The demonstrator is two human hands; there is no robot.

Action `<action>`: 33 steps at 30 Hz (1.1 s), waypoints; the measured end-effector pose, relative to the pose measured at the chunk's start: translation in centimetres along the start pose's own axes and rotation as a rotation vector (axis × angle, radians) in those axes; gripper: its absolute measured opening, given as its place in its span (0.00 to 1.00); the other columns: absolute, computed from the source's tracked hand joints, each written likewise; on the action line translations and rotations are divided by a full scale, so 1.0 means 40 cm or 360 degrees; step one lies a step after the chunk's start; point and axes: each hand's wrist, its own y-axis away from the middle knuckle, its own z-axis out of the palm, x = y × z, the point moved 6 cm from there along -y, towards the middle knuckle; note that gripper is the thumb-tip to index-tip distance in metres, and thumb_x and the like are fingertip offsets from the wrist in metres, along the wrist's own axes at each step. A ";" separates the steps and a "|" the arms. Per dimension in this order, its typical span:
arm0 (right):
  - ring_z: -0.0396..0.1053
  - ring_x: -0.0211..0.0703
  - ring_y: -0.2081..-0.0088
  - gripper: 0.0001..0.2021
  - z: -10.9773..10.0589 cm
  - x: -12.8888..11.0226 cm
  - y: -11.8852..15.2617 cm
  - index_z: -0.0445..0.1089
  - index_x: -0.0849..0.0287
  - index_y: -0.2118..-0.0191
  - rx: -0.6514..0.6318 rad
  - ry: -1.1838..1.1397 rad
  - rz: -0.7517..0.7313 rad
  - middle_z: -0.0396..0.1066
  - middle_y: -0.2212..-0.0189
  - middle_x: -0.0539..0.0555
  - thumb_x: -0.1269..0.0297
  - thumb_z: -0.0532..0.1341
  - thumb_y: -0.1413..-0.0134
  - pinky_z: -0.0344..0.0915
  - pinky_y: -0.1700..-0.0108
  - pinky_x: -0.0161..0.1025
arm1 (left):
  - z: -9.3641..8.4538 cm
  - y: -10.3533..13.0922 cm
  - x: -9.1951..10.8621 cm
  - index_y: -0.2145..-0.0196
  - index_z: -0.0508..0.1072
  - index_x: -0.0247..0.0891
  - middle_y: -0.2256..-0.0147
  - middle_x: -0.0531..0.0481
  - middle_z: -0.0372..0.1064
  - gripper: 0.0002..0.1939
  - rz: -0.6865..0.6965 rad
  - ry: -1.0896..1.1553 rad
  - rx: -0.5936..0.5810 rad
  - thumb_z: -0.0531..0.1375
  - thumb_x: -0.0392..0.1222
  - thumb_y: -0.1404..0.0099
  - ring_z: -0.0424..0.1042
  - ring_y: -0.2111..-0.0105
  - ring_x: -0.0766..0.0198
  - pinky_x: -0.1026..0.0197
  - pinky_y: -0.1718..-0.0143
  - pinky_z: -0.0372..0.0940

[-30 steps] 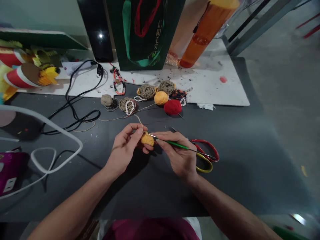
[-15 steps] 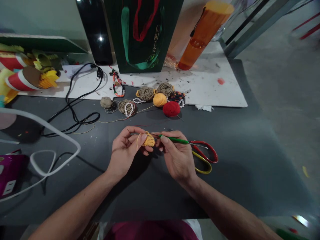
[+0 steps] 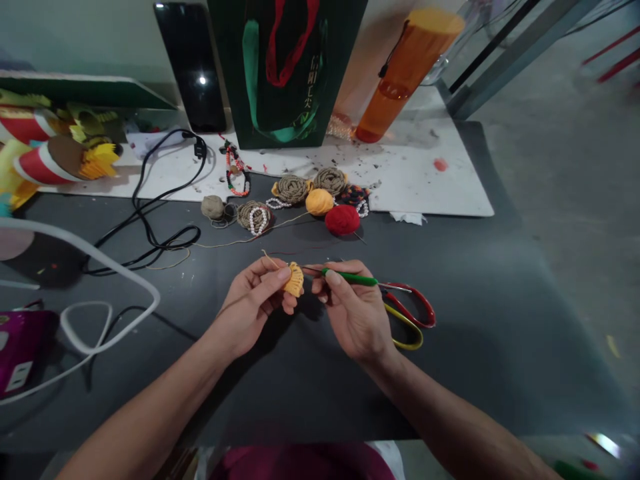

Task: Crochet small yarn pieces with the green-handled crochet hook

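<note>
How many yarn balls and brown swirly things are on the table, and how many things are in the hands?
Yarn balls: 3 (yellow ball, red ball, grey-brown ball)
Brown swirls: 3
Held things: 2 (yellow stitched piece, left hand; green-handled hook, right hand)
Total: 8

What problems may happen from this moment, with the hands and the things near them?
The green-handled crochet hook points toward the left hand and might prick it, or snag the yellow crochet piece.
The right hand is beside the red-and-yellow-handled scissors and might bump them.
The loose beige strand on the table might tangle.
</note>
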 end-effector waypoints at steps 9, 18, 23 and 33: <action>0.73 0.36 0.74 0.04 0.003 -0.034 0.002 0.75 0.51 0.69 -0.0064 0.0161 -0.0173 0.82 0.68 0.48 0.63 0.70 0.49 0.68 0.72 0.35 | 0.010 0.006 0.004 0.77 0.67 0.34 0.83 0.57 0.62 0.15 -0.0264 0.0183 -0.0140 0.72 0.37 0.50 0.58 0.85 0.77 0.74 0.84 0.55; 0.76 0.40 0.69 0.03 0.000 -0.068 0.003 0.76 0.50 0.66 -0.0256 0.0328 -0.0407 0.82 0.65 0.49 0.65 0.69 0.46 0.73 0.64 0.41 | 0.020 0.011 0.010 0.76 0.67 0.34 0.83 0.58 0.57 0.13 -0.0274 0.0239 -0.0306 0.69 0.36 0.46 0.53 0.85 0.77 0.74 0.84 0.52; 0.77 0.41 0.66 0.05 0.008 -0.087 0.005 0.77 0.50 0.64 -0.0342 0.0416 -0.0525 0.82 0.64 0.50 0.68 0.68 0.45 0.73 0.64 0.42 | 0.018 0.008 0.009 0.75 0.70 0.34 0.85 0.58 0.58 0.10 -0.0268 0.0318 -0.0350 0.69 0.35 0.46 0.53 0.85 0.77 0.73 0.84 0.52; 0.78 0.45 0.65 0.03 0.022 -0.102 0.010 0.77 0.51 0.64 -0.0442 0.0529 -0.0536 0.82 0.65 0.52 0.67 0.67 0.44 0.74 0.62 0.46 | 0.000 0.007 0.013 0.58 0.75 0.34 0.83 0.58 0.61 0.16 -0.0253 0.0256 -0.0265 0.66 0.33 0.47 0.58 0.84 0.73 0.70 0.81 0.55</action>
